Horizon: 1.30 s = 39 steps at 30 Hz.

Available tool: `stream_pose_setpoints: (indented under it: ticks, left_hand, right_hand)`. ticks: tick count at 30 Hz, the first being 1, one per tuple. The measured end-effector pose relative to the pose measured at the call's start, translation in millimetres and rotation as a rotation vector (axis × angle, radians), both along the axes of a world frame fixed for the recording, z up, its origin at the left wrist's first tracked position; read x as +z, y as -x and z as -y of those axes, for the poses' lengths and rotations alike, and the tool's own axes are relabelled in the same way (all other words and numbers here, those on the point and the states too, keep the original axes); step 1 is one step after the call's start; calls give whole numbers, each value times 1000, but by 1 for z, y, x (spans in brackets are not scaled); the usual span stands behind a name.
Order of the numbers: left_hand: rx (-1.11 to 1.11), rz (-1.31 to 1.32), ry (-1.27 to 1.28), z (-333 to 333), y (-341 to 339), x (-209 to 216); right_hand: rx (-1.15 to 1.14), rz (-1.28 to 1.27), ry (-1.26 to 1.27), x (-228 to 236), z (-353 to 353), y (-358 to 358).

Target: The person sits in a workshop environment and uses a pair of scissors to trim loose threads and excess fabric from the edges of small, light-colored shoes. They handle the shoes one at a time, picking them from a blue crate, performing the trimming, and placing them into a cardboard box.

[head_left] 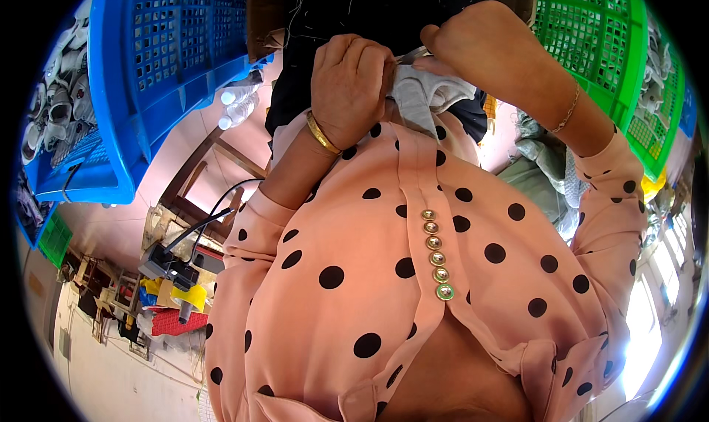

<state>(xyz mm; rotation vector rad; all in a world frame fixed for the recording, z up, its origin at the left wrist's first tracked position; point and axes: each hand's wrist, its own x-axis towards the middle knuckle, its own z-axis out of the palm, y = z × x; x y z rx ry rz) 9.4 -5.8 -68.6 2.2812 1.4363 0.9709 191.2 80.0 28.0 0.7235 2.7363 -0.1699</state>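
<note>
As the curled left hand [350, 86] grips grey fabric [415, 97], the bent right hand [480, 45] seemingly pinches its edge.

at top centre, black cloth [413, 15] bears loose white threads [298, 1]; upper left, blue crate [118, 111] holds grey-and-white shoes [60, 110].

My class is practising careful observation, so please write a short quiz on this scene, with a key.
1. Which wrist wears the wide gold bangle: (A) right or (B) left?
2. True or false: the large blue crate is on the person's left.
3. What colour is the piece between the left hand and the right hand?

Key: 1. B. 2. True. 3. Pale grey.
</note>
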Motion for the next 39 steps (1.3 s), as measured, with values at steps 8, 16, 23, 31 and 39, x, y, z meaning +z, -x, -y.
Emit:
stream_pose_setpoints:
  ticks: [8, 16, 23, 31, 39]
  left_hand:
    - [4, 16, 20, 1, 1, 1]
    - [97, 57, 46, 1, 13, 2]
    - [-268, 176, 248, 8, 21, 51]
    - [-244, 235, 188, 5, 15, 32]
    - [-120, 677, 790, -31, 20, 49]
  right_hand:
    - [-4, -4, 41, 2, -2, 3]
    - [-131, -4, 28, -11, 2, 0]
    - [-504, -230, 154, -29, 1, -25]
    - [-720, -707, 161, -38, -3, -25]
    - [-750, -1043, 435, -8, 22, -26]
